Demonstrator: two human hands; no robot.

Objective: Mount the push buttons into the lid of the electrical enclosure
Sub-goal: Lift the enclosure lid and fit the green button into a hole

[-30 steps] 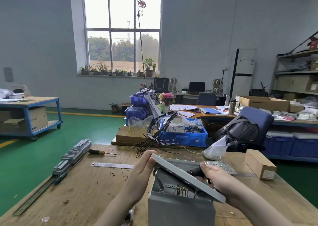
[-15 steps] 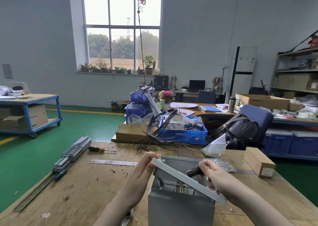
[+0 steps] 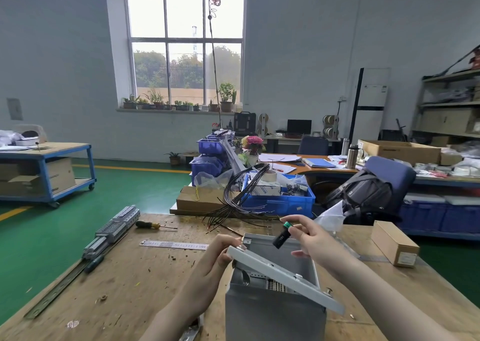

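Grey lid [image 3: 283,278] tilted over the box [image 3: 272,312], left hand [image 3: 220,255] gripping its far edge; right hand [image 3: 311,239] pinches black green-capped push button [image 3: 282,235] above lid

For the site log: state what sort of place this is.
Likely an electrical assembly workshop: a scarred wooden workbench, blue parts bins with a wire bundle, and storage shelves.

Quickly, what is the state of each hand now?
Left hand: gripping the grey metal enclosure lid.
Right hand: pinching the black push button with green cap.
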